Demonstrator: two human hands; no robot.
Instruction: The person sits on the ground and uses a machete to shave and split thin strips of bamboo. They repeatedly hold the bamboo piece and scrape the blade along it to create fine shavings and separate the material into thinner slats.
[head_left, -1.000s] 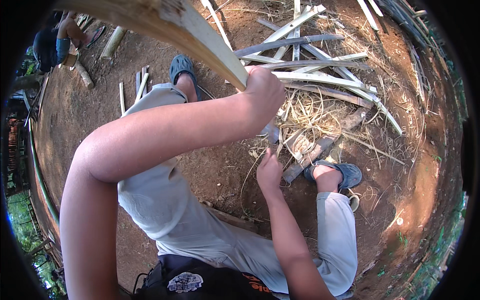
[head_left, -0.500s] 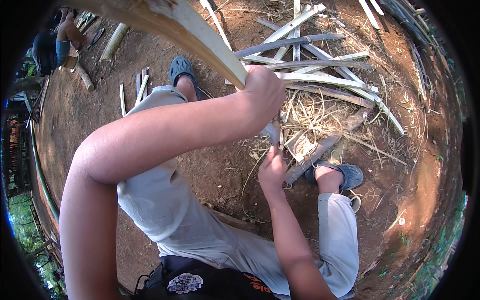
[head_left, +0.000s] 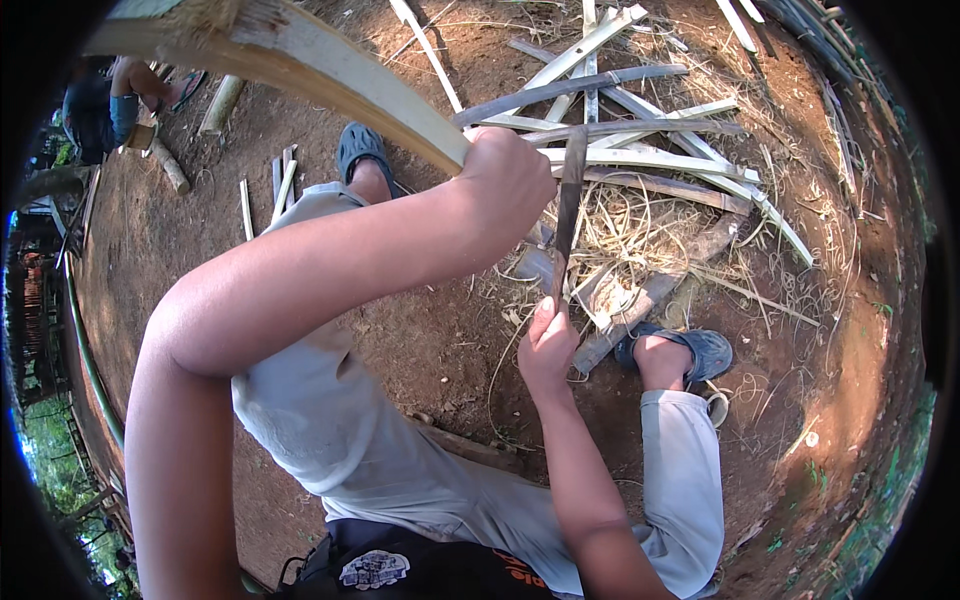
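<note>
In my left hand (head_left: 508, 185), closed in a fist, is one end of a long, pale split bamboo strip (head_left: 370, 90) that slants up to the upper left, close to the camera. My left arm is bent across my body. Below and a little right, my right hand (head_left: 548, 350) grips the handle end of a long dark-bladed knife (head_left: 568, 215), its blade pointing away from me. The blade stands beside my left fist, and a gap shows between it and the strip. Behind the blade lies a wooden block (head_left: 640, 310) on the ground.
Crossed bamboo strips (head_left: 650, 130) pile up ahead on the right, with curled shavings (head_left: 640, 235) nearer. My sandalled feet (head_left: 365, 155) stand apart on brown soil. Short log pieces (head_left: 222, 105) lie at the far left, near another person (head_left: 95, 115) who is seated.
The knife, mostly hidden behind my left hand before, now shows its blade to the right of that fist. My left hand and the strip have shifted slightly left.
</note>
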